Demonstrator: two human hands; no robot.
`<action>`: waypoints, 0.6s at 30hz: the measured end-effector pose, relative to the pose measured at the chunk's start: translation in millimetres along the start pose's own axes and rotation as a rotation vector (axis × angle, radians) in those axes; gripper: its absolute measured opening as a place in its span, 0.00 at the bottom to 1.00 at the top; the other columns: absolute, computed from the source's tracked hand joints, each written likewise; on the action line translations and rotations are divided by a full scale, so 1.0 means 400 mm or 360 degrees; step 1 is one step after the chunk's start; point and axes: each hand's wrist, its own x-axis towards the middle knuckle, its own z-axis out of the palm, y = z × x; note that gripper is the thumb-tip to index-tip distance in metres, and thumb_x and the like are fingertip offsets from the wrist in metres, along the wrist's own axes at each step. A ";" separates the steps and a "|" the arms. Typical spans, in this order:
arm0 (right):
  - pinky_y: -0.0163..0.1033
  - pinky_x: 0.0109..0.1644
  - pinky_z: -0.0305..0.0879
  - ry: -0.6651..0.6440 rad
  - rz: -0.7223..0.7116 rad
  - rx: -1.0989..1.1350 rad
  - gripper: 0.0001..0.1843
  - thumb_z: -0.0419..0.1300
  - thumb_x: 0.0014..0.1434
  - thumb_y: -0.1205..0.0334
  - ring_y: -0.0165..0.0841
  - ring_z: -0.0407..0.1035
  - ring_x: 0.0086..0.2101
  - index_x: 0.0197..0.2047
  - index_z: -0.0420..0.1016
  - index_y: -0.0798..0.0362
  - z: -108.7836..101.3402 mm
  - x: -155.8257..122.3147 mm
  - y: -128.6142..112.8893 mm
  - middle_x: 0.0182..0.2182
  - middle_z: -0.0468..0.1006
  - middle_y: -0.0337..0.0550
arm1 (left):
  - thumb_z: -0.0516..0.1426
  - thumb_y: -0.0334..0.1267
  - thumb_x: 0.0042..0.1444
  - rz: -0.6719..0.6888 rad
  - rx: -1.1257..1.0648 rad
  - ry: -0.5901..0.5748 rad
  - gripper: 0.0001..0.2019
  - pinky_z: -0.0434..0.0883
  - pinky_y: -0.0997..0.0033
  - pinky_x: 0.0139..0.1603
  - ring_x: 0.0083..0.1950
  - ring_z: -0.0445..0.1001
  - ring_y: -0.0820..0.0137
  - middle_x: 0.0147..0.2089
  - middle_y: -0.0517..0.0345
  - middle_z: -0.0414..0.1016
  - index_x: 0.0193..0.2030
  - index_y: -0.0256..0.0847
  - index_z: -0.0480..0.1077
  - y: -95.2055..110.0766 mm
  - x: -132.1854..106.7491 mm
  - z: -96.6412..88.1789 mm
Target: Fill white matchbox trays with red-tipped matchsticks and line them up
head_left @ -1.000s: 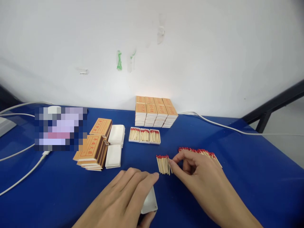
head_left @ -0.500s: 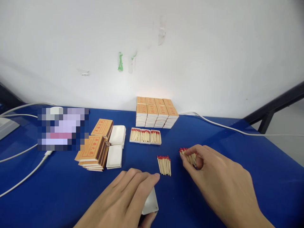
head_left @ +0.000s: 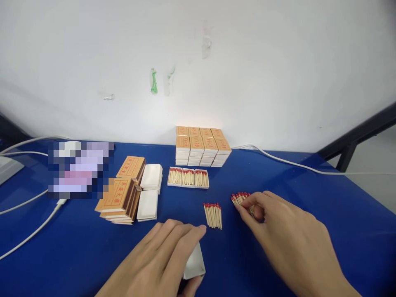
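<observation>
My left hand [head_left: 157, 260] is closed round a white matchbox tray [head_left: 195, 264] near the front of the blue table. Much of that tray is hidden under the fingers. Thumb and fingers of my right hand [head_left: 287, 239] pinch at red-headed matches [head_left: 239, 199] lying in a bunch, partly covered by the hand. Between the two hands lies a smaller row of loose matches [head_left: 213, 215]. Behind it, three trays filled with matches [head_left: 188, 177] stand side by side.
Stacked matchboxes [head_left: 202, 146] stand against the wall. To the left are stacks of orange matchbox sleeves [head_left: 119, 194] and white trays [head_left: 147, 204]. A blurred-out object [head_left: 80, 169] and white cables [head_left: 34, 233] lie at far left; another cable [head_left: 287, 168] runs along the back right.
My right fingertips have shifted slightly on the bunch, and more match heads show. My left hand keeps its grip on the tray. The whole view has moved a little.
</observation>
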 end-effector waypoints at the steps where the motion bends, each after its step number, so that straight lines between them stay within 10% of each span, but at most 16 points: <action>1: 0.40 0.23 0.49 -0.0009 0.0004 0.0000 0.25 0.51 0.69 0.41 0.41 0.71 0.20 0.26 0.73 0.43 -0.002 0.001 0.001 0.24 0.78 0.40 | 0.52 0.34 0.77 -0.0002 -0.0007 0.0004 0.21 0.82 0.57 0.65 0.62 0.85 0.61 0.63 0.53 0.84 0.73 0.42 0.65 0.000 -0.001 0.000; 18: 0.40 0.24 0.51 -0.0145 0.0127 0.0033 0.26 0.52 0.67 0.36 0.42 0.70 0.21 0.26 0.74 0.43 -0.015 0.010 -0.003 0.23 0.77 0.42 | 0.52 0.33 0.76 -0.0003 -0.0023 0.0005 0.21 0.82 0.56 0.65 0.61 0.85 0.59 0.62 0.52 0.84 0.73 0.42 0.65 -0.001 0.003 0.000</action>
